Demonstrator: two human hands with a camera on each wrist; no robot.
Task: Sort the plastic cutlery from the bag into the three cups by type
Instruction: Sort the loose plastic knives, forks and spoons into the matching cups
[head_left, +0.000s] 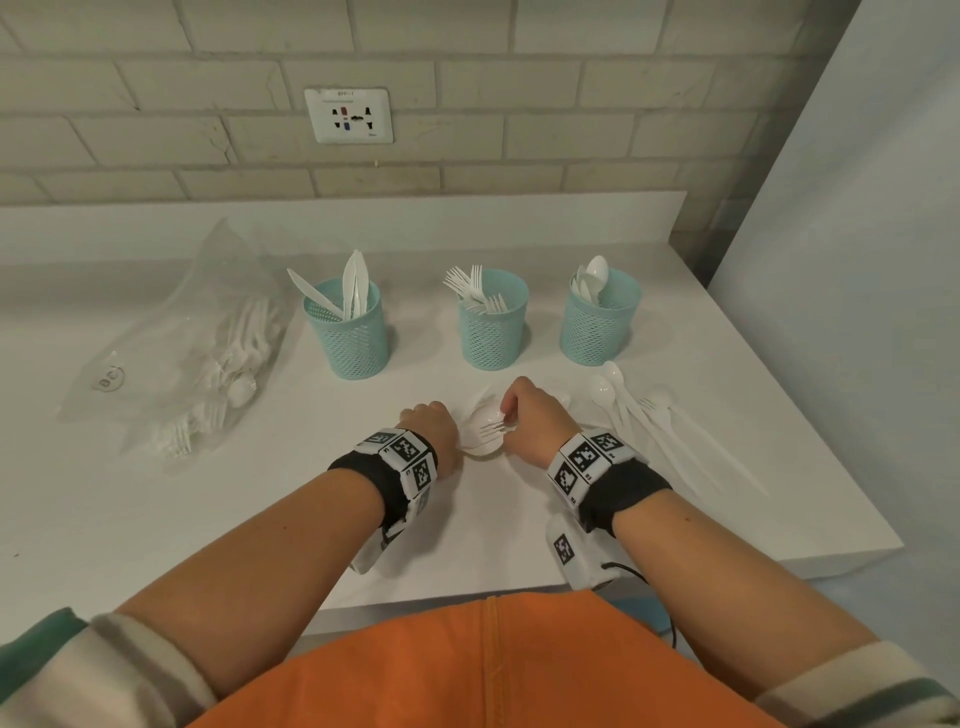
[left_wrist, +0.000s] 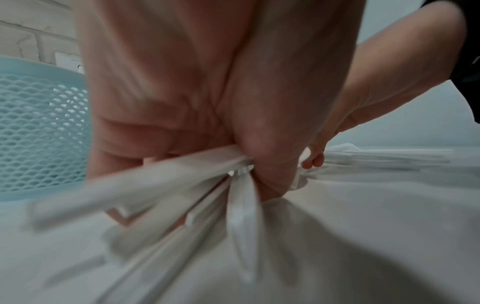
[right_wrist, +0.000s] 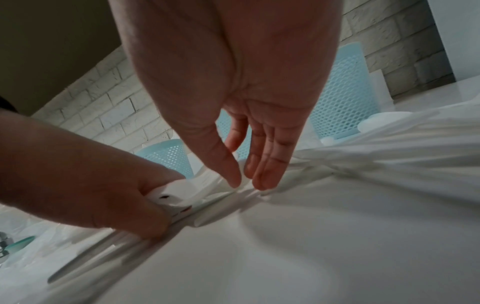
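Three teal mesh cups stand in a row: the left cup (head_left: 345, 327) holds knives, the middle cup (head_left: 492, 325) forks, the right cup (head_left: 598, 319) spoons. A clear plastic bag (head_left: 176, 358) with more white cutlery lies at the left. In front of the cups my left hand (head_left: 441, 418) grips a bundle of white cutlery handles (left_wrist: 179, 176) against the counter. My right hand (right_wrist: 245, 183) reaches down beside it, and its thumb and fingers pinch a white fork (head_left: 492, 429) lying on the small pile between the hands.
Loose spoons and a fork (head_left: 649, 415) lie on the white counter (head_left: 260, 519) right of my right hand, near its right edge. A brick wall with a socket (head_left: 349, 115) runs behind the cups.
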